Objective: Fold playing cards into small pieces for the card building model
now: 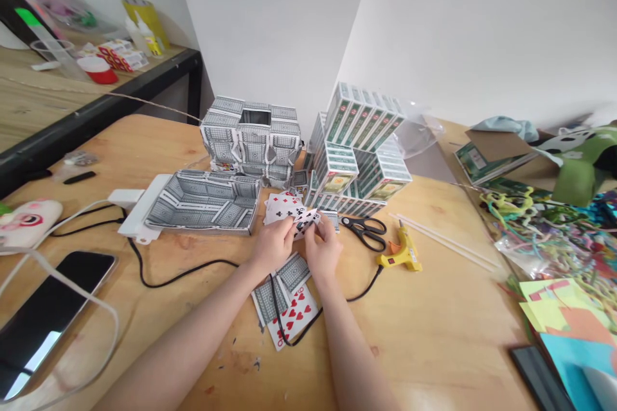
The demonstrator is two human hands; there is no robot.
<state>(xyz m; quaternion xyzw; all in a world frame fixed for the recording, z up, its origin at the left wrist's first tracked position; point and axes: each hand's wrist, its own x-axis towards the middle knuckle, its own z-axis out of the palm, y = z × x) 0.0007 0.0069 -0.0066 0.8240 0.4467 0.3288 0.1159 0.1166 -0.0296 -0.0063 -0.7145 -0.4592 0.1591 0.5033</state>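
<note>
Both hands meet at a playing card with black pips, held over other face-up cards. My left hand is closed on its left side, and my right hand pinches its right side. Behind them lie loose white-faced cards. Nearer my wrists, grey-backed cards and a ten-like heart card lie under a black cable. To the left sits an open tray made of cards. Behind it stands a box built of cards with a rectangular opening on top.
Stacked card packs stand behind my right hand. Black scissors, a yellow glue gun and glue sticks lie to the right. A power strip and a phone are left. Coloured paper lies far right.
</note>
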